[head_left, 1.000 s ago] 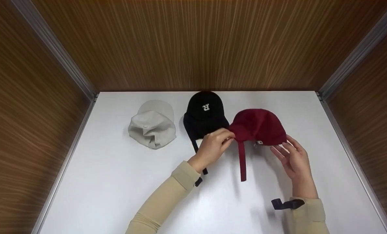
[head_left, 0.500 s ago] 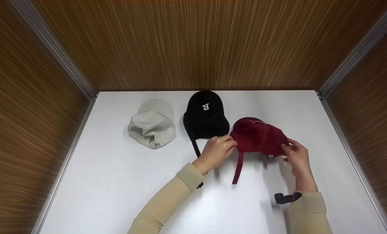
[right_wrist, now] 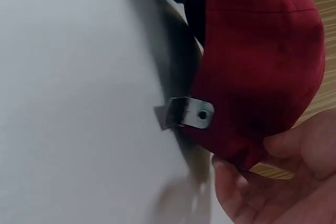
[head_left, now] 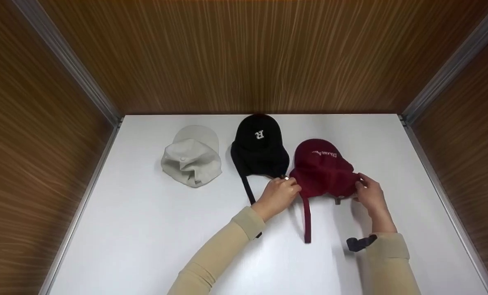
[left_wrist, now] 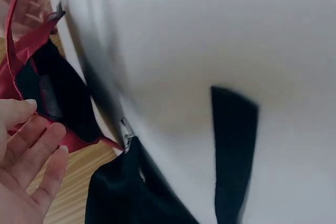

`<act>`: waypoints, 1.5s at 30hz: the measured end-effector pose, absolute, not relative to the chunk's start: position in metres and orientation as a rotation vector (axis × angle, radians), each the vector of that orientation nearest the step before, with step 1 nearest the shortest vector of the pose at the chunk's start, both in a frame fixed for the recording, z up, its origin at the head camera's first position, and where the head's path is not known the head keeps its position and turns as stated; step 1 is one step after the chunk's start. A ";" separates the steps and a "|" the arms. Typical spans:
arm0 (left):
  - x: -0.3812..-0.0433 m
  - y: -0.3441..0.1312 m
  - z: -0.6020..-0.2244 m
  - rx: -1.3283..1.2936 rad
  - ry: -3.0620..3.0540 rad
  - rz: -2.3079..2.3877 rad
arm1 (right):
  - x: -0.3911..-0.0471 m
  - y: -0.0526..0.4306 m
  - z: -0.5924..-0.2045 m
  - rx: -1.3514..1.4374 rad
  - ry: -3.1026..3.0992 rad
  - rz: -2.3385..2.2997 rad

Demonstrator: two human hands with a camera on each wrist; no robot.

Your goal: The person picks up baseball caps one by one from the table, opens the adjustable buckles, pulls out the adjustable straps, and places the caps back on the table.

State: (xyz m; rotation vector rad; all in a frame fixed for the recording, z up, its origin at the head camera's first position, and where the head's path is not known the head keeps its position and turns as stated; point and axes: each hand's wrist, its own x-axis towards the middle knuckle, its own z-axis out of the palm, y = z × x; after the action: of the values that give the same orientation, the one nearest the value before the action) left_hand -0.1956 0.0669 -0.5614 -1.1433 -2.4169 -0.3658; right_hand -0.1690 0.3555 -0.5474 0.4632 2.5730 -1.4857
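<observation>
A dark red baseball cap (head_left: 323, 174) with white lettering on its front is held up at the right of the table. My left hand (head_left: 277, 197) pinches its left edge, beside the loose strap (head_left: 307, 223) that hangs down. At the opposite edge, my right hand (head_left: 373, 200) grips the cloth between thumb and fingers. A metal buckle (right_wrist: 198, 114) shows on the cap's rim in the right wrist view. In the left wrist view the dark inside of the red cap (left_wrist: 58, 87) faces the camera.
A black cap (head_left: 260, 149) with a white letter lies left of the red one, its strap (head_left: 248, 190) running toward my left wrist. Further left sits a crumpled pale grey cap (head_left: 192, 162). Wood-grain panels (head_left: 244, 57) wall the white table (head_left: 145, 246) on three sides.
My right hand has closed on the red cap's right edge. The cap first dipped toward me, then turned so its lettering shows. My left hand has shifted slightly right and nearer.
</observation>
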 end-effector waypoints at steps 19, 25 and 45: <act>-0.162 0.074 -0.574 -1.415 -2.742 -0.248 | -0.146 0.319 -0.528 0.279 3.044 -1.143; -0.159 0.080 -0.575 -1.438 -2.801 -0.148 | -0.144 0.297 -0.531 0.135 3.242 -0.975; -0.186 0.097 -0.574 -1.391 -2.895 -0.033 | -0.188 0.296 -0.534 0.154 3.269 -0.882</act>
State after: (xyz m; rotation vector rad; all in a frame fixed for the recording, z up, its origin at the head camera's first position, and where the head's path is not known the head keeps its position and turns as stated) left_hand -0.1856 0.0973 -0.5735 -1.3907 -2.8951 -0.0327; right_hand -0.1880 0.2956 -0.5338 0.1538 3.2693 -0.8818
